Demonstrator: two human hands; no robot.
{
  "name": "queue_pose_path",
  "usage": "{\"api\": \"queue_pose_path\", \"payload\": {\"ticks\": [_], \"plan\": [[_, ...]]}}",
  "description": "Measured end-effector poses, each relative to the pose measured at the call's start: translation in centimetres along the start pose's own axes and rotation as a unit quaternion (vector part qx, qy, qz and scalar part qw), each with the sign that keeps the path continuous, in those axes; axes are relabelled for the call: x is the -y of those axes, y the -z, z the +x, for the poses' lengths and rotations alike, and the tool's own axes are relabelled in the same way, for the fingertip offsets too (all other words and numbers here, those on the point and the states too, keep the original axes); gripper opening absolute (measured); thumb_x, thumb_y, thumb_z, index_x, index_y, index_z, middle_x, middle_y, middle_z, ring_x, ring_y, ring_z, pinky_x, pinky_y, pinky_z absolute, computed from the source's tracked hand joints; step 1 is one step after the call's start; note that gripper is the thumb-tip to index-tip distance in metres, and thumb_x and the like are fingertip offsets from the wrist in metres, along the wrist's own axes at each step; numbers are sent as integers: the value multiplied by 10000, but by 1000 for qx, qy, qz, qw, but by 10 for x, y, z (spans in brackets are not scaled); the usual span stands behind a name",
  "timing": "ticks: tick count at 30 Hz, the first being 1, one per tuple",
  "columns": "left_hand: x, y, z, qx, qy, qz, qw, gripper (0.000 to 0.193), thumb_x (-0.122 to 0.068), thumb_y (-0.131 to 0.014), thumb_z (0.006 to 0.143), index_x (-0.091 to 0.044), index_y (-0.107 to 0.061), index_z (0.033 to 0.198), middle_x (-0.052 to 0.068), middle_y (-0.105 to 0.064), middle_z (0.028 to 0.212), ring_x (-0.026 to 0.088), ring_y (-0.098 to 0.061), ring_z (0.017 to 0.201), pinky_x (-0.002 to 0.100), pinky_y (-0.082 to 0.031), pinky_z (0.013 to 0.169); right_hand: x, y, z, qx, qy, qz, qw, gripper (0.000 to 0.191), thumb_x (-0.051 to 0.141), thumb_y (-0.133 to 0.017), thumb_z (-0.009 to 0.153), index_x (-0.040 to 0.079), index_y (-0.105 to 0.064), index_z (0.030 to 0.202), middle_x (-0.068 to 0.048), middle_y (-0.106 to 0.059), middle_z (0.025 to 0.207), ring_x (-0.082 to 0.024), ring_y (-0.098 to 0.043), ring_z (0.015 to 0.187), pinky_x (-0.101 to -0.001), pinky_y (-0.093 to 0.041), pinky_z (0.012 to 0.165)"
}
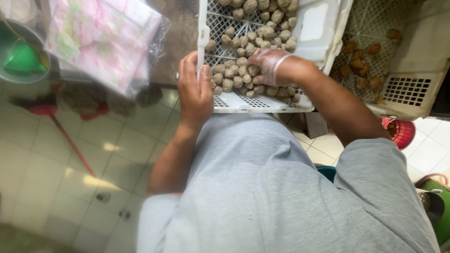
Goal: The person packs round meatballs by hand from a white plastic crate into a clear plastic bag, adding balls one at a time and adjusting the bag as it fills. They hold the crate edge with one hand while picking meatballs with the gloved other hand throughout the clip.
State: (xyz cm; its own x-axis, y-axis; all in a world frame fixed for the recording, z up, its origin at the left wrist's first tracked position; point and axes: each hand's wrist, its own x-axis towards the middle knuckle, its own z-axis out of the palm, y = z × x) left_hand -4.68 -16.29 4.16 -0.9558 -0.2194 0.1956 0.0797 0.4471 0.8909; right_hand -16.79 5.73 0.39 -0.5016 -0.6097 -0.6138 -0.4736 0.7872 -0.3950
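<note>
While a person in a grey short-sleeved shirt (262,187) stands over a white slotted plastic crate (262,104), the head view looks straight down at both hands. The left hand (194,91) is bare and grips the crate's left rim, fingers curled over the outside and the thumb pressed on the inner edge, so it is closed around the plastic. The right hand (271,65) wears a thin clear glove and rests palm down inside the crate, on top of a heap of small round beige-brown balls (234,75). Its fingers are bent and spread over the balls; whether any ball is pinched between them cannot be told. The balls fill the near end of the crate and run on toward its far end, lying loose on the lattice floor.

Just right of this crate sits a second pale crate (408,89) with darker, golden-brown pieces (358,63) scattered in it. To the left, near the crate but apart from it, lies a clear plastic bag (105,40) with a pink and green pattern. A green funnel (23,58) sits in a round bowl at the far left. Below, on the pale tiled floor (70,178), lies a red-handled brush (61,126). A red basket (401,131) shows at the right, beneath the second crate.
</note>
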Motion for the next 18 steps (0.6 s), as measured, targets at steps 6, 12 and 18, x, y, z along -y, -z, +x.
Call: {"api": "queue_pose_path", "payload": {"ticks": [6,12,18], "plan": [[-6,1,1,3,-6,5,1000,294,-135,-483,1112,54,-544,1328,202,-607,1256,323,-623,1153,424,-489,1043,-3,6,9,24,-42,43,998,248,278,-625,1018,101,-642,1191,-138,-660,1125,-294,-663,1002,-450,-580,923],[-8,2,2,2,7,5,1000,305,-141,-482,1107,48,-543,1338,204,-603,1244,318,-630,1129,418,-500,1013,-63,65,37,-222,-69,438,868,276,186,-642,1014,110,-600,1276,-100,-667,1035,-211,-638,846,-394,-593,721],[-8,2,3,-5,-3,9,1000,302,-138,-486,1109,45,-533,1344,207,-596,1245,320,-629,1121,415,-501,1001,-89,74,83,-256,-148,236,926,405,358,-633,1091,137,-554,1422,-55,-675,1260,-200,-661,1049,-395,-563,826]]}}
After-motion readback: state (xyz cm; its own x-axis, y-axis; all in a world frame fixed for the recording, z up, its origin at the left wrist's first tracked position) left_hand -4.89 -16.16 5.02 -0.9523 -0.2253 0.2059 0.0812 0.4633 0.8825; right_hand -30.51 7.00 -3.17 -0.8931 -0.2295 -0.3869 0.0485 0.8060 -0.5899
